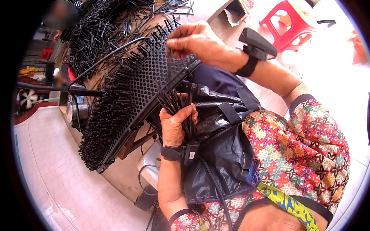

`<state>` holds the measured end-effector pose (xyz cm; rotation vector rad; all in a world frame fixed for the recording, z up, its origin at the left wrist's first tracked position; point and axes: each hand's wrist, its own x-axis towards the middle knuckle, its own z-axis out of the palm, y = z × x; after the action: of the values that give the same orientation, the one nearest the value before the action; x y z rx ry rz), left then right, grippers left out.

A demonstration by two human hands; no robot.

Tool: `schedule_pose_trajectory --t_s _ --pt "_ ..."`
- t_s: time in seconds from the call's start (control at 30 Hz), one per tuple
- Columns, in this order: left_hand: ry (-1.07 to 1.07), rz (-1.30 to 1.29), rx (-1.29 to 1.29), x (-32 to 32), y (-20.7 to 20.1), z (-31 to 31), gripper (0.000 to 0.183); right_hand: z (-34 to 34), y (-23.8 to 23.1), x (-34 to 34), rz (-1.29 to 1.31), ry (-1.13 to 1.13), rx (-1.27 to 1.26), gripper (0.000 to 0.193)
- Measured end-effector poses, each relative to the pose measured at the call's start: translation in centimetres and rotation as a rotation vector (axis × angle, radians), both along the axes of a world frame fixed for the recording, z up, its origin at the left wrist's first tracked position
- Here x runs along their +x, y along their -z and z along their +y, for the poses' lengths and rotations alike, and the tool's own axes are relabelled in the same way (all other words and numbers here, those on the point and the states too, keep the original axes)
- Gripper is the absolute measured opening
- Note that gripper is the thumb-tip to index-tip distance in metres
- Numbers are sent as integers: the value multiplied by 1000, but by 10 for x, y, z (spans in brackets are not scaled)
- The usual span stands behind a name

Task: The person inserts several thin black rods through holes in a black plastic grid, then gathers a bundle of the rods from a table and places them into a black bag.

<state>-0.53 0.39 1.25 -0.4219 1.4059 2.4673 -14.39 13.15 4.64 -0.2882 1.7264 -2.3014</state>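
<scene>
A black perforated board (144, 82) slants across the middle. Rows of short black strips stand in its holes along the left side and far edge, while many holes in the central band are bare. My left hand (175, 122) is closed around a bundle of thin black strips (173, 101) beside the board's near right edge, their ends fanning upward. Above the board's upper right part, my right hand (194, 40) pinches a thin dark strip (169, 65) that hangs down from the fingertips. Its lower end is blurred, and I cannot tell whether it touches the board.
Loose black strips (96, 38) lie heaped on a wooden surface beyond the board. A black cable (111, 54) arches over that side. The round metal part (73, 111) sits left of the board. A black apron (216, 154) covers my lap. A red stool (289, 23) stands far right.
</scene>
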Motion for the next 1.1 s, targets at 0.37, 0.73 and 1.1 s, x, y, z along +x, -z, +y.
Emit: schedule_pose_trajectory --t_s 0.37,0.73,1.1 --pt "-24 -15 33 0 -3 0 29 -22 9 -65 382 177 -37 8" --pt "-24 -6 51 0 -4 0 29 -21 9 -65 389 166 25 9" --pt "0 0 57 1 1 -3 28 -23 17 -66 338 185 -43 9"
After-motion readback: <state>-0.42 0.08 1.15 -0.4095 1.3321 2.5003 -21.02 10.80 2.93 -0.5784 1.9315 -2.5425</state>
